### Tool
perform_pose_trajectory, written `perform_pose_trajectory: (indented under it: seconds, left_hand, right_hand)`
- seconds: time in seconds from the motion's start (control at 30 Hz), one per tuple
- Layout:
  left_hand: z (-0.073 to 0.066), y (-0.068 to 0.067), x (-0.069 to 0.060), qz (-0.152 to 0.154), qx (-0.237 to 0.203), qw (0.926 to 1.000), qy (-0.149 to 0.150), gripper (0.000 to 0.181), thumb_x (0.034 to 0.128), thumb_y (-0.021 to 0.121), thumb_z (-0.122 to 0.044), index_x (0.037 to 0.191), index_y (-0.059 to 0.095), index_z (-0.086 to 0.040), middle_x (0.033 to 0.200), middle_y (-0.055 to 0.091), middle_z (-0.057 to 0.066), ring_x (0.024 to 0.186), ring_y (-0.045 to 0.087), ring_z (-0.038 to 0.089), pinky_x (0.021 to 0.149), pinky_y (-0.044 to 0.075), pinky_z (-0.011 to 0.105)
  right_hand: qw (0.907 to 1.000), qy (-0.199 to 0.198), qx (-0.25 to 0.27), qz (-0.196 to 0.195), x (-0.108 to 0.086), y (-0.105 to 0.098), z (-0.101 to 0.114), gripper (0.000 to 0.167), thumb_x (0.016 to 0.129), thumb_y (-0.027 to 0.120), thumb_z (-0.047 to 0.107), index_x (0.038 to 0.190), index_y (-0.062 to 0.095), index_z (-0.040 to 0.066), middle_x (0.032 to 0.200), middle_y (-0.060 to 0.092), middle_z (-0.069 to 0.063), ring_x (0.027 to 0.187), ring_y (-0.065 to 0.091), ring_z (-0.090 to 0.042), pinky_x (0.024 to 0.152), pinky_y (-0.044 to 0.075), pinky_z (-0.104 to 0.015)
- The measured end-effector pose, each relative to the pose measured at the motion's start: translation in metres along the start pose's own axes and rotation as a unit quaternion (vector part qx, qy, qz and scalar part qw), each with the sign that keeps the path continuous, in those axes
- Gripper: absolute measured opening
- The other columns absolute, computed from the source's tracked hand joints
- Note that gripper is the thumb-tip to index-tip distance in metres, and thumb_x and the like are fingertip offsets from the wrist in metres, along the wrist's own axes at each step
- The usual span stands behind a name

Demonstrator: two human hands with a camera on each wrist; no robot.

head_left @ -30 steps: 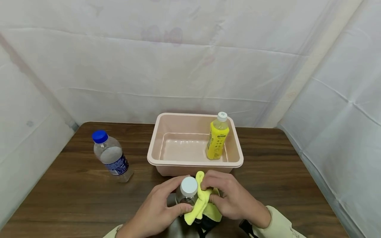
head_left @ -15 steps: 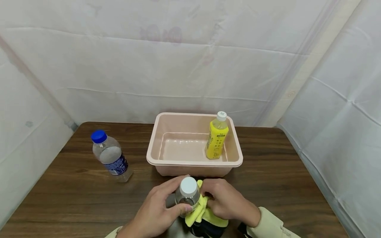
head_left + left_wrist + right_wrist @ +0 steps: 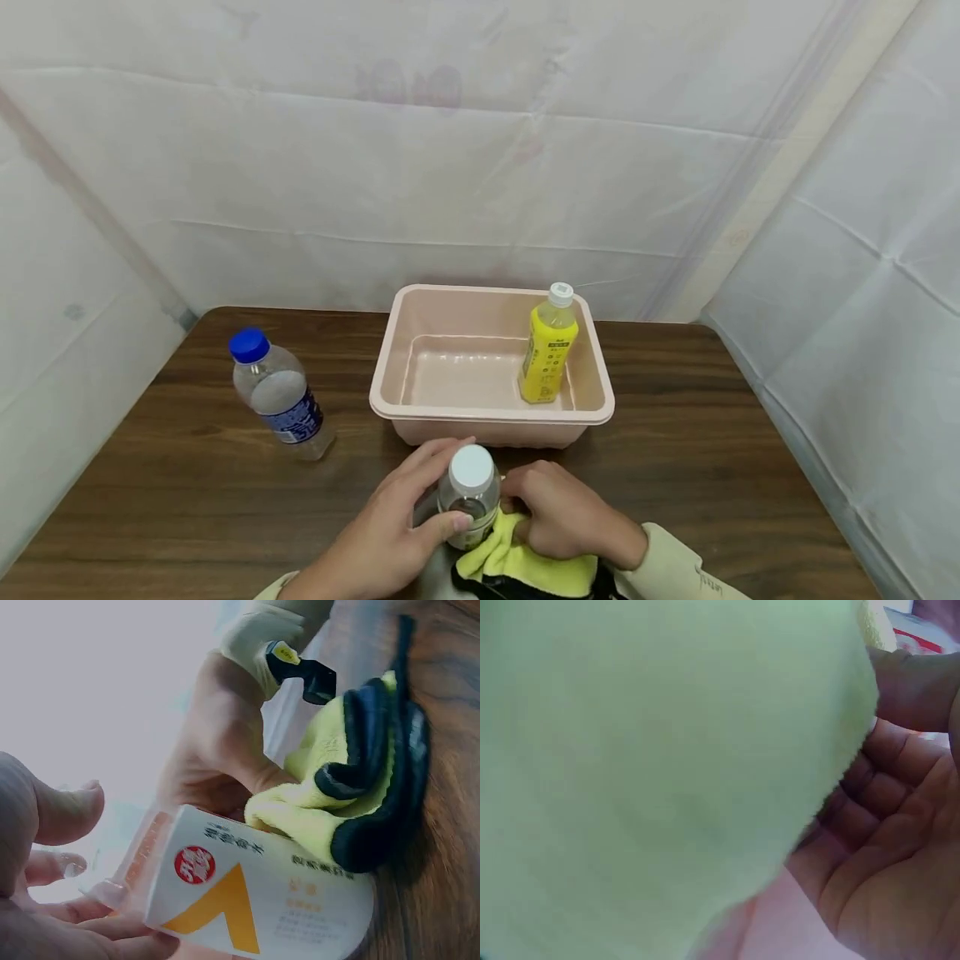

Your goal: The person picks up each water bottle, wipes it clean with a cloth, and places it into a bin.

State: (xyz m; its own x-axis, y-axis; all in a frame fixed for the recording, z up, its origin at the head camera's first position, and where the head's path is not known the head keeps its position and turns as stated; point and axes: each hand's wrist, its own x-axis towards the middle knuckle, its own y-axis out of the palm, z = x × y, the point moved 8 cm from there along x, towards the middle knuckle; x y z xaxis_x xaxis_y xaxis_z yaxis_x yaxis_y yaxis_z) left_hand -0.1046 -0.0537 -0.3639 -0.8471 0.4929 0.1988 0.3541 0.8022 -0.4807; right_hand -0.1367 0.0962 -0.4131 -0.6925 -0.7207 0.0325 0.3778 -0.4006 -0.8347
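A clear bottle with a white cap (image 3: 472, 468) stands in front of the basin. Its white label (image 3: 270, 900) with an orange V shows in the left wrist view. My left hand (image 3: 397, 525) holds this bottle from the left, thumb in front and fingers behind. From the right, my right hand (image 3: 562, 512) grips a yellow cloth with black edging (image 3: 551, 573) against the bottle's side. The cloth (image 3: 300, 806) bunches next to the label in the left wrist view. In the right wrist view the cloth (image 3: 652, 772) covers most of the picture, beside my right palm (image 3: 900, 877).
Behind my hands stands a pale pink basin (image 3: 491, 413), with a yellow-labelled bottle (image 3: 549, 354) upright inside at its right. A blue-capped bottle (image 3: 288, 400) stands at the left on the dark wooden table (image 3: 187, 483). White sheeting (image 3: 450, 183) hangs behind and at both sides.
My right hand has moved down along the bottle's right side with the cloth, and the cloth is now lower and spread more towards me. My left hand and the bottle have hardly moved.
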Motion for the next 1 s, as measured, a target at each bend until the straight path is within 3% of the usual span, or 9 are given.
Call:
perform_pose_trajectory:
  seconds: [0.13, 0.27, 0.4, 0.5, 0.67, 0.8, 0.9, 1.0]
  left_hand:
    - [0.004, 0.004, 0.001, 0.015, -0.045, 0.9982, -0.035, 0.068, 0.0976, 0.073, -0.038, 0.158, 0.041, -0.033, 0.151, 0.050, -0.006, 0.134, 0.050, 0.006, 0.113, 0.043, 0.019]
    - [0.009, 0.005, 0.005, -0.010, -0.058, 0.9957, -0.072, 0.069, 0.0902, 0.081, -0.044, 0.151, 0.051, -0.034, 0.141, 0.054, -0.007, 0.124, 0.056, 0.007, 0.106, 0.049, 0.022]
    - [0.010, 0.002, 0.006, -0.033, -0.040, 0.9966, -0.064, 0.065, 0.0895, 0.082, -0.042, 0.148, 0.056, -0.031, 0.132, 0.058, -0.007, 0.116, 0.059, 0.005, 0.100, 0.053, 0.024]
    - [0.010, 0.001, 0.007, -0.028, -0.032, 0.9976, -0.056, 0.065, 0.0913, 0.081, -0.040, 0.149, 0.054, -0.029, 0.134, 0.061, -0.007, 0.118, 0.060, 0.005, 0.101, 0.054, 0.027]
    - [0.011, 0.000, 0.006, -0.011, -0.039, 0.9969, -0.068, 0.057, 0.0912, 0.079, -0.044, 0.141, 0.055, -0.032, 0.132, 0.067, -0.007, 0.120, 0.064, 0.008, 0.105, 0.053, 0.030]
    - [0.006, -0.001, 0.005, -0.012, -0.027, 0.9990, -0.035, 0.052, 0.0930, 0.078, -0.040, 0.140, 0.058, -0.030, 0.134, 0.065, -0.007, 0.119, 0.062, 0.006, 0.102, 0.054, 0.028]
    - [0.000, -0.003, 0.005, -0.023, 0.000, 0.9997, -0.007, 0.050, 0.0950, 0.076, -0.037, 0.141, 0.058, -0.031, 0.135, 0.062, -0.008, 0.119, 0.060, 0.005, 0.098, 0.054, 0.028]
    - [-0.002, -0.004, 0.004, -0.028, 0.023, 0.9993, 0.001, 0.049, 0.0961, 0.075, -0.037, 0.142, 0.058, -0.032, 0.135, 0.060, -0.010, 0.119, 0.058, 0.004, 0.095, 0.054, 0.029]
  right_hand:
    - [0.9994, 0.006, 0.032, -0.012, -0.004, -0.010, 0.008, 0.034, 0.066, 0.064, -0.010, 0.064, 0.049, 0.021, 0.066, 0.036, 0.012, 0.060, 0.026, 0.002, 0.055, 0.024, -0.013]
    - [0.9988, 0.018, 0.041, -0.020, -0.009, -0.019, 0.015, 0.035, 0.071, 0.068, -0.009, 0.069, 0.056, 0.024, 0.069, 0.044, 0.014, 0.062, 0.033, 0.003, 0.057, 0.030, -0.013]
    - [0.9970, 0.014, 0.055, -0.053, -0.018, -0.036, 0.022, 0.035, 0.074, 0.071, -0.009, 0.080, 0.063, 0.024, 0.077, 0.052, 0.016, 0.070, 0.045, 0.001, 0.062, 0.041, -0.014]
    - [0.9906, -0.013, 0.093, -0.099, -0.024, -0.055, 0.027, 0.038, 0.076, 0.071, -0.013, 0.088, 0.064, 0.022, 0.085, 0.059, 0.012, 0.078, 0.052, -0.001, 0.068, 0.050, -0.019]
    - [0.9726, -0.100, 0.125, -0.168, -0.023, -0.077, 0.037, 0.034, 0.083, 0.076, -0.010, 0.097, 0.066, 0.019, 0.097, 0.066, 0.005, 0.087, 0.056, -0.005, 0.072, 0.055, -0.024]
    - [0.9769, -0.104, 0.118, -0.144, -0.015, -0.075, 0.037, 0.030, 0.086, 0.076, -0.004, 0.100, 0.063, 0.020, 0.100, 0.065, 0.006, 0.091, 0.056, -0.005, 0.079, 0.054, -0.026]
    - [0.9835, -0.089, 0.106, -0.117, -0.011, -0.071, 0.036, 0.032, 0.085, 0.074, -0.007, 0.098, 0.061, 0.020, 0.094, 0.060, 0.008, 0.088, 0.053, -0.004, 0.077, 0.052, -0.024]
    - [0.9880, -0.078, 0.088, -0.100, -0.008, -0.069, 0.035, 0.033, 0.085, 0.071, -0.010, 0.096, 0.059, 0.019, 0.089, 0.056, 0.008, 0.084, 0.051, -0.003, 0.073, 0.050, -0.023]
